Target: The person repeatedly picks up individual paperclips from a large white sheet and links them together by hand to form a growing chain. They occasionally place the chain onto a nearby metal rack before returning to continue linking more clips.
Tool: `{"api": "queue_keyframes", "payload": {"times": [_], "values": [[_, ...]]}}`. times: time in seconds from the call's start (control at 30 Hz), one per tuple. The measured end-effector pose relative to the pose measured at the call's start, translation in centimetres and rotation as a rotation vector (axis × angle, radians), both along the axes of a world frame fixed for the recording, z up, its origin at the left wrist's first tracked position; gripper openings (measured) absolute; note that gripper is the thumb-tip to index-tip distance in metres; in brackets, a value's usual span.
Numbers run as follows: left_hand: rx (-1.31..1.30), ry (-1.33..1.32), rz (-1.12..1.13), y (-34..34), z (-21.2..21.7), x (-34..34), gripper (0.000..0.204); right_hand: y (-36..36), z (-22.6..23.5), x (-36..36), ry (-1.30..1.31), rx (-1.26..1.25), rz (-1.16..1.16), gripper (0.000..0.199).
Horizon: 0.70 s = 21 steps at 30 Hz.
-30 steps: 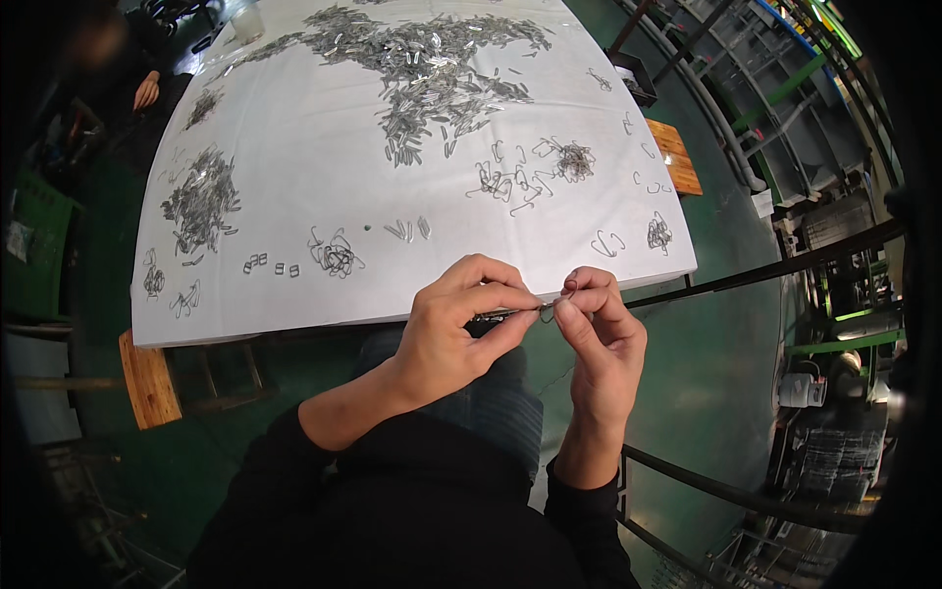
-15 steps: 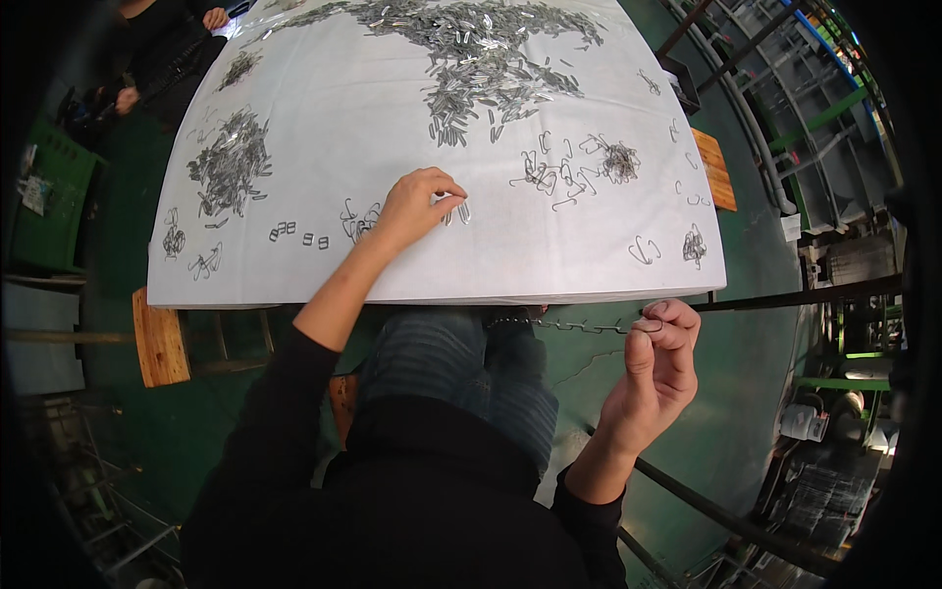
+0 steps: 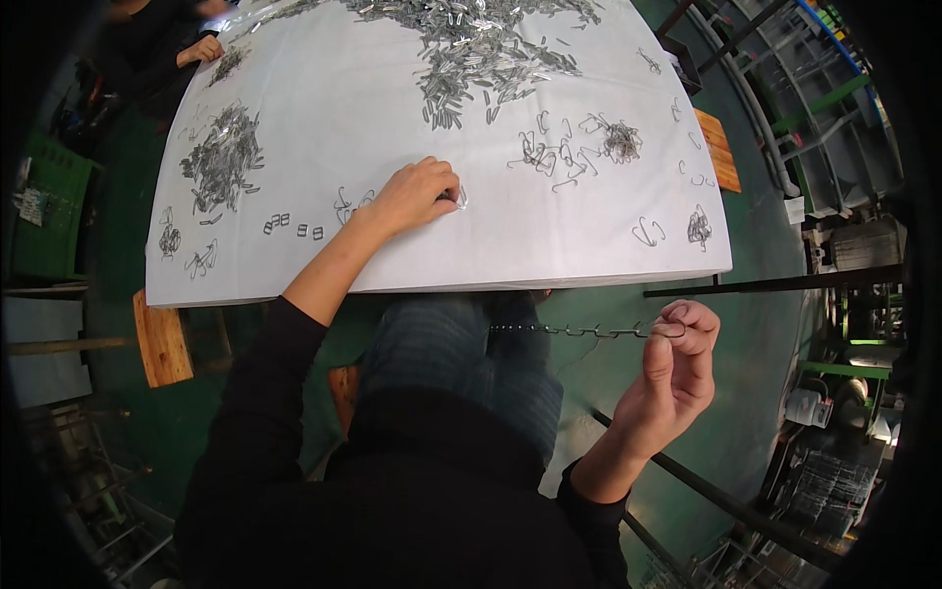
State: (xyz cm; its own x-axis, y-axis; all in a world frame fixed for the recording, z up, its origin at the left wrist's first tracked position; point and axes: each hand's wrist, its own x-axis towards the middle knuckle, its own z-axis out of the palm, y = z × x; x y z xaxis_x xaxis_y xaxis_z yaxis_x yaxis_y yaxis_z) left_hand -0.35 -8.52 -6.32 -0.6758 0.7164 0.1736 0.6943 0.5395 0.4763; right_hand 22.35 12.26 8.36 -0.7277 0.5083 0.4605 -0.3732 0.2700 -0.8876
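My left hand rests low over the white-covered table, thumb and fingers pinched together at a small shiny metal link. Beside its wrist lie some bent wire hooks, partly hidden by the hand. Out past the table's near edge, my right hand is raised, thumb and fingertips closed on the end of a thin metal chain. From there the chain stretches left, roughly level, across my legs, where its far part grows hard to see.
Flat metal links are heaped at the table's far middle, with another pile at left. Tangled hooks lie right of centre. Small paired links sit near the front left. A co-worker's hand touches the far left corner. Wooden stools flank the table.
My left hand's fingers have closed down over the links by its fingertips. My right hand has moved slightly right with the chain, which looks straighter. The co-worker's hand has reached onto the table.
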Motion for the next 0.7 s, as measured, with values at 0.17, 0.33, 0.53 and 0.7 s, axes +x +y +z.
{"api": "queue_keyframes", "payload": {"times": [0.17, 0.33, 0.53, 0.7], "values": [[-0.031, -0.106, -0.011, 0.2, 0.1, -0.3, 0.015, -0.3, 0.4, 0.2, -0.011, -0.023, 0.014, 0.01], [0.069, -0.123, 0.043, 2.2, 3.4, 1.4, 0.013, -0.7, 0.9, 0.3, -0.033, 0.017, 0.021, 0.011], [0.773, -0.712, 0.011, 4.6, 13.6, 11.1, 0.014, -1.3, 1.1, 0.3, -0.089, 0.172, 0.041, 0.011], [0.898, -0.747, -0.093, 5.9, 17.7, 14.3, 0.012, -1.6, 1.3, 0.2, -0.056, 0.289, 0.051, 0.012]]}}
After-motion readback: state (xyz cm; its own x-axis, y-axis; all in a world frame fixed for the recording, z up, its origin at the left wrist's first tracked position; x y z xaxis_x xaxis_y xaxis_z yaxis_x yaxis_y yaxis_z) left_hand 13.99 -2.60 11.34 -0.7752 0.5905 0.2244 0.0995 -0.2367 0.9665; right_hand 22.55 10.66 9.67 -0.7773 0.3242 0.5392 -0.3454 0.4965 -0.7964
